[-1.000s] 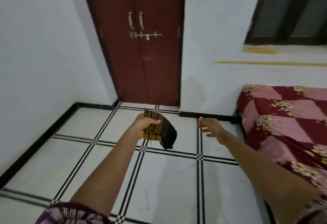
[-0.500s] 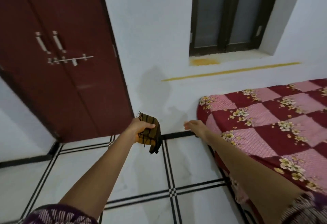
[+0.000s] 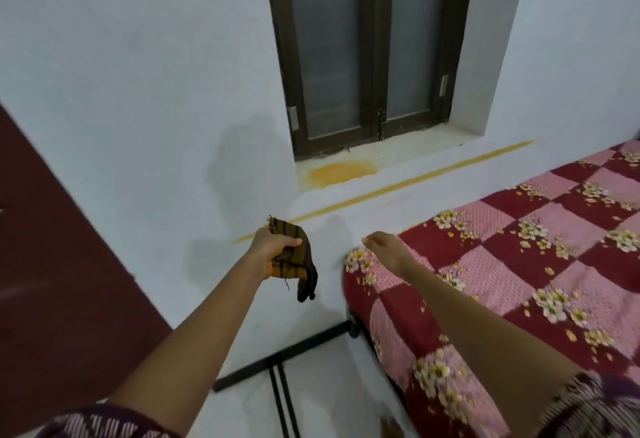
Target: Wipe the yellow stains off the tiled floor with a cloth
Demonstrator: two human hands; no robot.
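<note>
My left hand (image 3: 272, 243) is held out in front of me, closed around a bunched brown and orange striped cloth (image 3: 294, 261) whose dark end hangs down. To its right my right hand (image 3: 384, 243) hovers over the corner of the bed, fingers loosely curled, holding nothing. A round yellow stain (image 3: 341, 171) lies on the window sill above the hands, and a thin yellow line (image 3: 398, 188) runs along the white wall below it. Only a small strip of the white tiled floor (image 3: 329, 385) with black lines shows at the bottom; no stain is visible there.
A bed with a red and pink checked floral cover (image 3: 519, 264) fills the right side. A dark red door (image 3: 62, 264) stands at the left. A dark-framed window (image 3: 367, 49) is set in the white wall ahead.
The view has swung up and to the right, from the floor and door to the wall, window and bed. Both hands keep their pose, with the cloth still in my left hand.
</note>
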